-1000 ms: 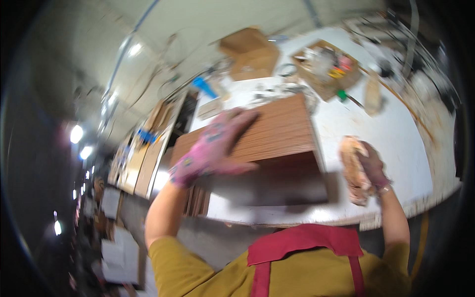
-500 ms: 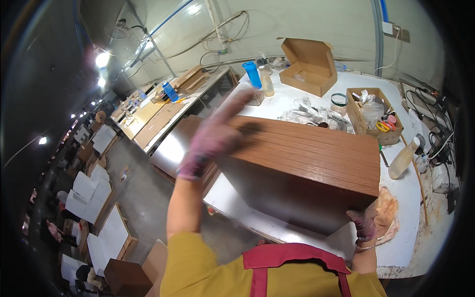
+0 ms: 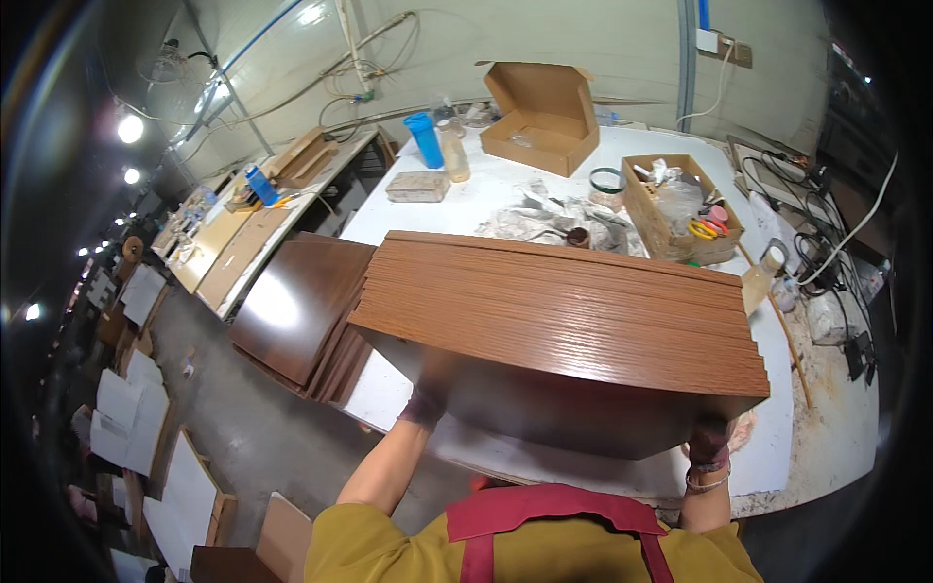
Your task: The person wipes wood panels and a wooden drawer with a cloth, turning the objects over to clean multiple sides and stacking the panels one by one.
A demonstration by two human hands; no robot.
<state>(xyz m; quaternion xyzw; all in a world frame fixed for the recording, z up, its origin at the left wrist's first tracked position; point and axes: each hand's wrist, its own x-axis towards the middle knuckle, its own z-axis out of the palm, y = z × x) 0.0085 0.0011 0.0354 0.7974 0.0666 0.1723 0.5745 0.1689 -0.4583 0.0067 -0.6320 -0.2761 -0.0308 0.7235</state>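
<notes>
A thick stack of brown wood-grain boards stands on edge on the white-topped table, its layered edges facing up and its dark, glossy face toward me. The layers at both ends sit slightly uneven. My left hand, in a stained glove, is against the lower left of the near face; its fingers are blurred and dark. At the near right corner my gloved right hand grips the stack low down, with part of its fingers hidden. A pinkish rag lies behind the right hand, mostly covered by the boards.
More dark boards lie stacked to the left. Beyond are crumpled cloths, a brick-like block, a blue cup, a bottle and an open cardboard box. A box of supplies and tangled cables are at right.
My left hand has come down from above the stack's left end to its near face. The stack has shifted right on the table, and its layers look more uneven. The view has turned right.
</notes>
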